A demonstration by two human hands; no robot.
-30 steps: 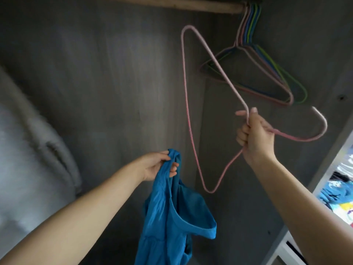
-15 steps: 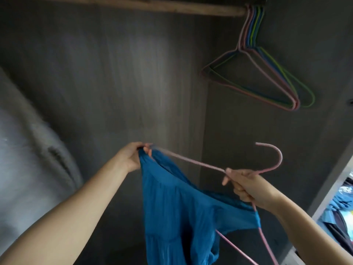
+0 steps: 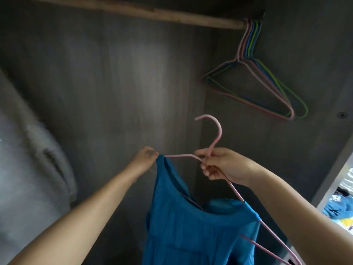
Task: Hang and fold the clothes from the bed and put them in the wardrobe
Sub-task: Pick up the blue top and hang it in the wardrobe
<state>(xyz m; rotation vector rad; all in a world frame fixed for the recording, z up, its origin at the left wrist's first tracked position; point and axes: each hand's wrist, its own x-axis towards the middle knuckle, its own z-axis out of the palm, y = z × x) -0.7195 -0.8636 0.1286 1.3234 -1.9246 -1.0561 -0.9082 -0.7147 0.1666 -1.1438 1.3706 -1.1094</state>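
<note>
Left hand [image 3: 144, 159] is pinching the limp, light top [image 3: 191, 226] at its strap; right hand [image 3: 219, 165] is gripping the stiff hanger [image 3: 214, 134] by the neck.

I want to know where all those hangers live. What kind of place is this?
It looks like the inside of a wardrobe. A wooden rail runs across the top, a bunch of empty coloured hangers hangs from it, and dark wood walls close it in.

This was a home bedroom, seen from inside a dark wood-grain wardrobe [image 3: 114, 92]. A wooden rail [image 3: 152, 13] ran across at twelve o'clock, with coloured wire hangers [image 3: 267, 87] bunched at two o'clock. Clothes [image 3: 336, 205] lay at four o'clock.
</note>
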